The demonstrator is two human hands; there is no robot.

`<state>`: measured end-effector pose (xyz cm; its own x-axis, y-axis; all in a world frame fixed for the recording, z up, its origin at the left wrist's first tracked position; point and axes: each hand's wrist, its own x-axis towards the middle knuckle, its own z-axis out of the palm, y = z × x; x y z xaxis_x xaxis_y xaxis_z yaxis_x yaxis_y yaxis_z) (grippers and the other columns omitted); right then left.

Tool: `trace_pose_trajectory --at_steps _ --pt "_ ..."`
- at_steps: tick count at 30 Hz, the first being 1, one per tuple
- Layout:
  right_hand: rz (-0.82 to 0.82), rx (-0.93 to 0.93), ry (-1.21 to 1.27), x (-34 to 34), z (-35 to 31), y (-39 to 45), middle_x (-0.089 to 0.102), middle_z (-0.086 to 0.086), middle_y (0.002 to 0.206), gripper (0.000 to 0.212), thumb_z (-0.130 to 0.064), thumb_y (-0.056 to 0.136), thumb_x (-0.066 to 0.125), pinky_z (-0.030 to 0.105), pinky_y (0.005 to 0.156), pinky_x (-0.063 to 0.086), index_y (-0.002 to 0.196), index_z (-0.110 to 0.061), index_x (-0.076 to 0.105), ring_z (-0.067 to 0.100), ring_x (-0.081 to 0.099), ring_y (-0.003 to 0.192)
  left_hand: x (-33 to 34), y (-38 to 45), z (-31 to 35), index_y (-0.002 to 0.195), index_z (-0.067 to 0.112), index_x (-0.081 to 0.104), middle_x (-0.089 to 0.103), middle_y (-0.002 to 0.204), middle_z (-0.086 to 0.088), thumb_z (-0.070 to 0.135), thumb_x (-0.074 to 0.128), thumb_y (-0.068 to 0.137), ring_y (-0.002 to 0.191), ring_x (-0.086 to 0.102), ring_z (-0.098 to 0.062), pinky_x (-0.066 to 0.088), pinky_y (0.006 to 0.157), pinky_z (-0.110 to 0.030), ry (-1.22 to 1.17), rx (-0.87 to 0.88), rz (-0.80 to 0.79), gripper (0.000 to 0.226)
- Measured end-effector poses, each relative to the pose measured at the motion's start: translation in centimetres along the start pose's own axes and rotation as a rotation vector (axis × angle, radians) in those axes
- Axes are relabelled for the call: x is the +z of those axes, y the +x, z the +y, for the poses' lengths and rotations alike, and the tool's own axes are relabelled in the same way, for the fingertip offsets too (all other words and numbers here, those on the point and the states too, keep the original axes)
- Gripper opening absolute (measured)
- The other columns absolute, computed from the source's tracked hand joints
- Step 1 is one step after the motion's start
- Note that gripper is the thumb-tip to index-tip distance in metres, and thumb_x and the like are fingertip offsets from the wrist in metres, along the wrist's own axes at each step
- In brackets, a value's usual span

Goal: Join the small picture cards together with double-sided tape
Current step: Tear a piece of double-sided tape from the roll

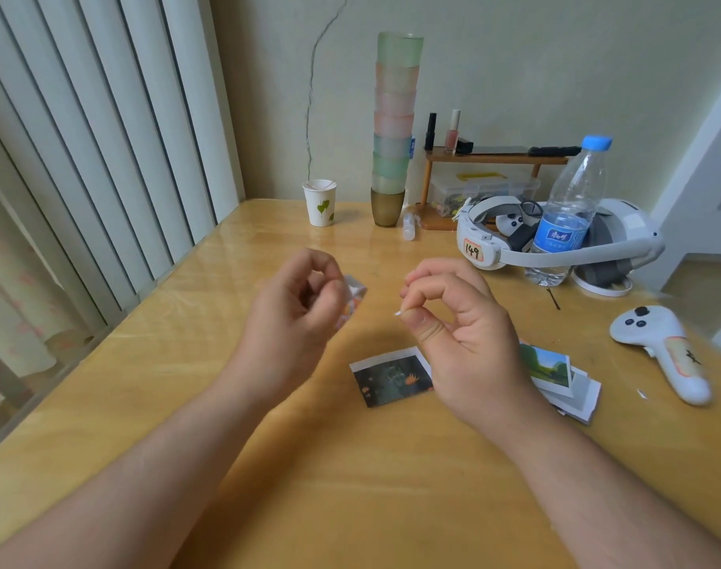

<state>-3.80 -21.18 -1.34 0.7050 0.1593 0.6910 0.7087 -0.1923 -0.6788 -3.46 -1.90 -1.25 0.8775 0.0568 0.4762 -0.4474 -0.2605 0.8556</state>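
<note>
Little looks joined yet: the left hand (pixel 293 297) pinches a blurred card (pixel 352 299), the right hand (pixel 453 318) pinches a tiny white tape scrap (pixel 398 312), while one dark card (pixel 391 377) and a small stack (pixel 560 379) wait on the desk (pixel 350 486).

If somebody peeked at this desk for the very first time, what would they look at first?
Probably the two hands raised mid-table: the left hand holds a small shiny card, and the right hand pinches a tiny white scrap. Next, the tall stack of pastel cups at the back against the wall. Below the hands lies a dark picture card, with a pile of cards to its right.
</note>
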Motion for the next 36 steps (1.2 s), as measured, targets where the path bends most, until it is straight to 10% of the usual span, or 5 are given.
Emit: trace_pose_trajectory --at_steps 5,18,22,29,36 --pt "0.059 0.301 0.191 -0.1 -0.3 0.1 0.07 -0.01 0.103 0.021 -0.014 0.093 0.071 0.056 0.096 0.056 0.084 -0.033 0.073 0.017 0.066 0.1 -3.4 2.0 -3.1 0.103 0.032 0.054 0.059 0.073 0.01 0.017 0.068 0.095 0.069 0.054 -0.012 0.045 0.06 -0.026 0.577 0.0 0.096 0.022" --pt "0.137 0.644 0.452 -0.3 -1.5 0.2 0.076 0.003 0.087 0.019 -0.004 0.095 0.067 0.034 0.082 0.054 0.085 -0.017 0.077 0.015 0.069 0.09 -3.2 2.4 -5.6 0.114 0.031 0.055 0.049 0.071 0.014 0.033 0.059 0.088 0.085 0.045 -0.02 0.032 0.08 -0.037 1.113 -0.129 -0.074 0.026" --pt "0.159 0.683 0.474 -0.1 -1.7 0.2 0.075 0.002 0.086 0.024 -0.007 0.094 0.07 0.034 0.082 0.055 0.079 -0.022 0.081 0.016 0.068 0.091 -2.7 2.2 -4.9 0.123 0.039 0.062 0.063 0.11 0.004 0.055 0.058 0.097 0.113 0.049 -0.026 0.035 0.095 -0.041 1.122 -0.102 0.004 0.031" --pt "0.184 0.807 0.799 0.0 -2.4 0.7 0.072 0.0 0.087 0.009 -0.018 0.077 0.075 0.035 0.081 0.05 0.075 -0.026 0.08 0.02 0.062 0.093 2.2 -0.7 2.0 0.114 0.032 0.08 0.075 0.121 0.013 0.045 0.045 0.109 0.113 0.064 -0.002 0.044 0.094 -0.031 -0.247 -0.287 -0.124 0.038" --pt "0.148 0.852 0.88 0.6 -2.6 0.8 0.074 -0.001 0.094 0.009 -0.021 0.075 0.073 0.033 0.082 0.041 0.08 -0.028 0.076 0.015 0.061 0.09 3.8 -1.8 3.2 0.105 0.022 0.084 0.077 0.118 0.004 0.039 0.044 0.108 0.108 0.066 -0.007 0.041 0.097 -0.035 -0.653 -0.493 -0.145 0.043"
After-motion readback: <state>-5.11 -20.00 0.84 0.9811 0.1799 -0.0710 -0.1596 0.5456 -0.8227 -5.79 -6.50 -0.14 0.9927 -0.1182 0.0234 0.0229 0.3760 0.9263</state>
